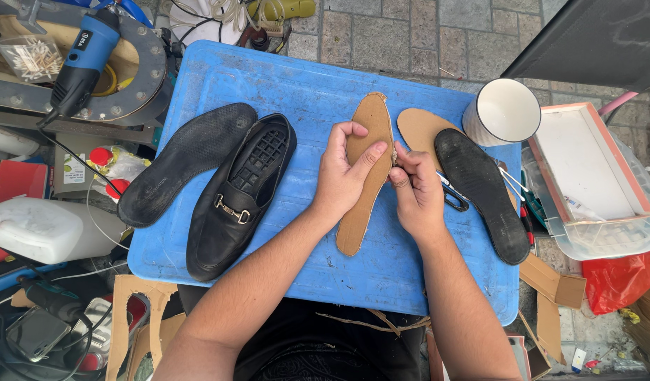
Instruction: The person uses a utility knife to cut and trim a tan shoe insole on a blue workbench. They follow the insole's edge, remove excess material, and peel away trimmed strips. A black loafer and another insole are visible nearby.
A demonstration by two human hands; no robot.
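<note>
Left hand (342,173) clasped a tan, sole-shaped cardboard insole (367,176) above the blue plastic table (304,77); right hand (415,190) pinched its frayed edge. Trimming appeared underway; steady fingertip control seemed needed. A black loafer (240,197) lay left of the grip.

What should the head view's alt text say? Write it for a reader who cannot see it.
Two bare hands hold a tan cardboard insole over a blue plastic board: the left hand grips it while the right hand pinches its edge. A black loafer and black insole lie left, another black insole right.
</note>
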